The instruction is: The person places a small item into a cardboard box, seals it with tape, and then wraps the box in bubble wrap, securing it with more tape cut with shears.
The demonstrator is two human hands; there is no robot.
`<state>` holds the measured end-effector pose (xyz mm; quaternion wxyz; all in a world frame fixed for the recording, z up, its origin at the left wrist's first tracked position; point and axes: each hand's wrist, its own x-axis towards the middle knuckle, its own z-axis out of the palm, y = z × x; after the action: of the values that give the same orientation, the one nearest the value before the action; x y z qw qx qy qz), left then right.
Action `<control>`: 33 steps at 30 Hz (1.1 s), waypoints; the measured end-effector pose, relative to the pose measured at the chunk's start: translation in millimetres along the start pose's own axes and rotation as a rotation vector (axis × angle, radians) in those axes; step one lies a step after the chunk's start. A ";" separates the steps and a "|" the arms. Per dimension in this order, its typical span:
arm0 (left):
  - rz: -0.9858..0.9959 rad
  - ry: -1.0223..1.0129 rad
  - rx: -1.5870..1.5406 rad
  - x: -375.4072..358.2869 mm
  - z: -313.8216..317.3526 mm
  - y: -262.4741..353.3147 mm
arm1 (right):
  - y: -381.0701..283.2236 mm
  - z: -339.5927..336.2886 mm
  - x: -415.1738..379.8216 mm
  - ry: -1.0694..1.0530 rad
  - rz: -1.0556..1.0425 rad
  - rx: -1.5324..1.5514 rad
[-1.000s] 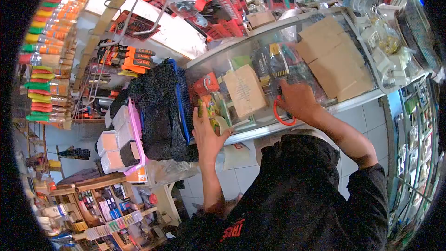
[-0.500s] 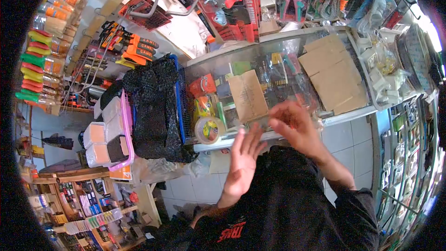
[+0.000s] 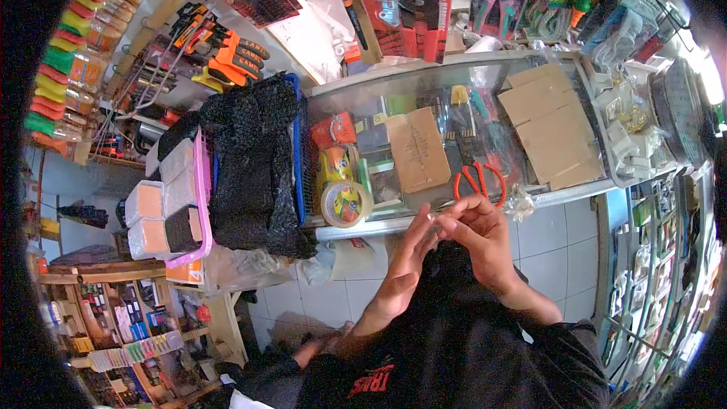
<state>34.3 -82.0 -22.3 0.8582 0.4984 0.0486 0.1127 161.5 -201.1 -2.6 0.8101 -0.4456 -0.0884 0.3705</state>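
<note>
In front of my chest, at the counter's near edge, my hands meet at the fingertips. My right hand (image 3: 482,246) is closed in a pinch, thumb against fingers. My left hand (image 3: 403,269) has its fingers drawn together against the right fingertips. A small pale glint shows between them, too small to name. Just beyond the right hand lie scissors with orange-red handles (image 3: 478,184) on the glass counter (image 3: 382,225). A piece of brown cardboard (image 3: 418,151) and a roll of clear tape (image 3: 346,204) are beyond the left hand.
Larger flattened cardboard (image 3: 551,127) covers the counter's right part. On the left stand a blue basket (image 3: 300,159) under black plastic and a pink basket (image 3: 201,204) of wrapped packs. Packaged tools (image 3: 401,7) hang over the far side. Shelves (image 3: 659,257) line the right.
My hands, earlier apart with fingers spread, have come together at the fingertips. The scissors now show beyond my right hand. The view has shifted slightly.
</note>
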 end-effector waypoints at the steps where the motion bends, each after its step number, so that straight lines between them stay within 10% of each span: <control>1: -0.001 0.000 0.007 -0.8 -1.7 -0.6 | 0.7 1.1 0.2 0.004 0.006 0.014; 9: 0.053 -0.020 0.299 0.3 -18.8 2.6 | 7.8 9.3 2.4 0.091 -0.064 0.014; 20: 0.536 0.178 1.562 62.7 -54.2 23.8 | 57.3 2.0 36.4 0.383 -0.174 -0.061; 33: 0.418 -0.074 1.491 71.7 -78.5 -0.6 | 61.0 9.4 40.9 0.453 -0.154 -0.108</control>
<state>88.5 1.3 -59.9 0.2579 0.9466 -0.0123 0.1930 154.2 -147.2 -52.8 0.8102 -0.5519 0.0421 0.1930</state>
